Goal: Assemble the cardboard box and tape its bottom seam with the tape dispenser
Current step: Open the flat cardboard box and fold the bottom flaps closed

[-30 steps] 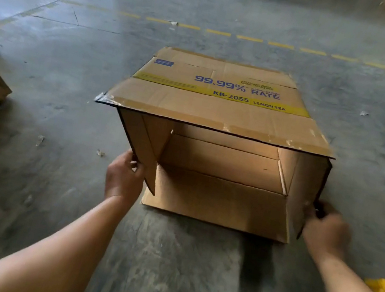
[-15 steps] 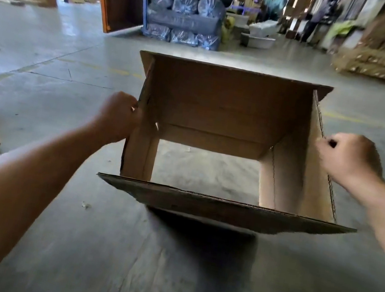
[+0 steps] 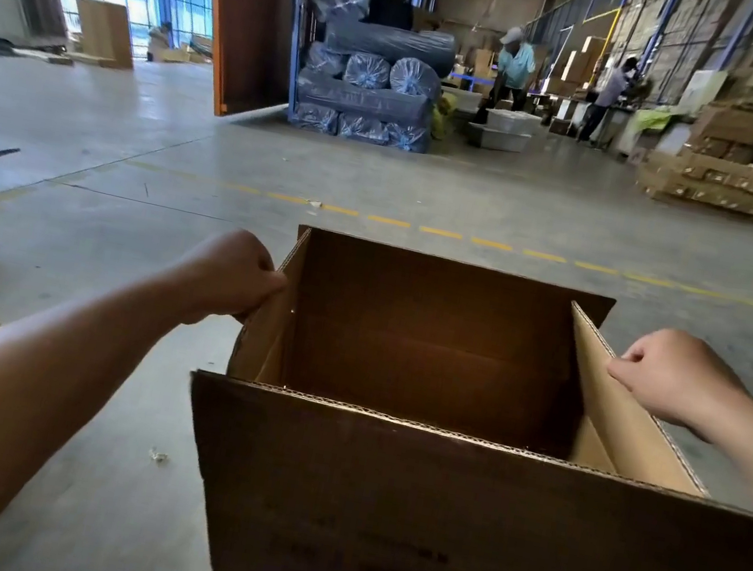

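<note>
Cardboard box (image 3: 448, 524) now raised closer, both hands gripping side flaps.

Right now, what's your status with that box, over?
Left hand grips the box's left flap, right hand grips the right flap. Cardboard box held up, open, flaps unfolded, untaped. No tape dispenser in sight. Nothing blocking.

Both bare forearms are reaching forward from the lower corners of the frame toward its middle. The left hand (image 3: 236, 273) is sitting left of centre, knuckles up, fingers curling tightly and pinching the left flap edge of the cardboard box (image 3: 448, 524). The right hand (image 3: 670, 375) is sitting at the right of the frame at about the same height, fingers curling downward, thumb and fingertips gripping the right flap edge.
</note>
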`<action>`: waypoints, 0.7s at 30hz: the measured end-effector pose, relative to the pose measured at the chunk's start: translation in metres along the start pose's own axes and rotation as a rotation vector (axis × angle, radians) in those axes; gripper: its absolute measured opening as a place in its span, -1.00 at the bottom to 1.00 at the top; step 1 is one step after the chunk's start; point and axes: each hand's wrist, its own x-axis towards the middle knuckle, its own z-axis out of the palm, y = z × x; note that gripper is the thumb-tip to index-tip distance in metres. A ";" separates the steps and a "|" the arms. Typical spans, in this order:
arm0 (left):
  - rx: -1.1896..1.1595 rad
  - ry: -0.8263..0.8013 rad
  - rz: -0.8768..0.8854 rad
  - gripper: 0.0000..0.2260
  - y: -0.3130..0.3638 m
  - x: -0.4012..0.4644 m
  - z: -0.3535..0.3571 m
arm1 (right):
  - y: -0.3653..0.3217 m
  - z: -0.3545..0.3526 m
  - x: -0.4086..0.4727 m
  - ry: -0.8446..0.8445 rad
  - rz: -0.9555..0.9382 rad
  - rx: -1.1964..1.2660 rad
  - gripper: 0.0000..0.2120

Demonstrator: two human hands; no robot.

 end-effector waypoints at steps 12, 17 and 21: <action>-0.296 -0.110 0.018 -0.78 -0.023 0.011 0.018 | -0.013 -0.010 -0.013 -0.050 -0.010 -0.081 -0.65; -0.325 -0.122 0.089 -0.33 -0.025 0.013 0.033 | -0.075 -0.024 -0.039 -0.027 -0.276 -0.092 -0.37; -0.336 -0.200 0.181 -0.35 -0.024 0.011 0.059 | -0.136 -0.021 -0.056 -0.169 -0.523 0.113 -0.32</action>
